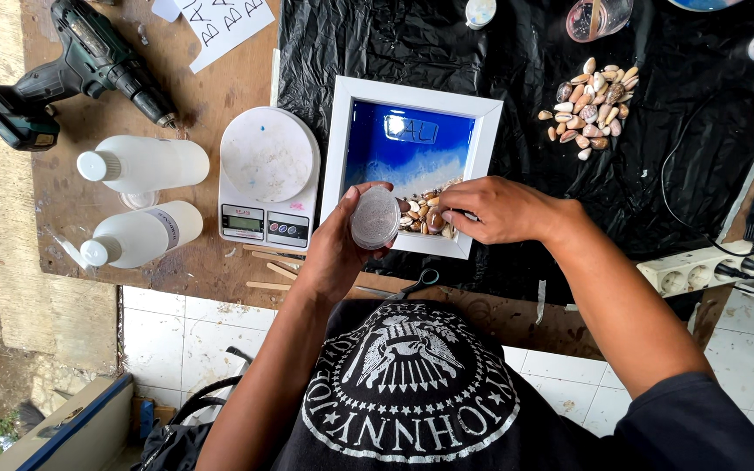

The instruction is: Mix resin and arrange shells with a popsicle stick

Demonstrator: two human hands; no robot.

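The left hand [342, 249] holds a small round clear jar [374, 218] upright over the near edge of the white picture frame [339, 131], its fingers curled closed around the jar's side; the right hand [499, 209] rests at the frame's near right corner, fingers pinched narrow on what looks like a single shell among the shells [425, 214] already lying in the frame, though the pinch itself is partly hidden. The frame lies flat on black plastic sheeting [551, 52] on the worktop [220, 83], its inside blue fading to white near the shells. A loose heap of spare shells [591, 105] sits well apart to the right; a kitchen scale [268, 174] stands just beside the frame on the left, with two white bottles [137, 196] and a cordless drill [80, 65] farther left. To do this well, I judge: keep the jar level; press each shell down lightly; avoid dragging fingers across the blue surface.
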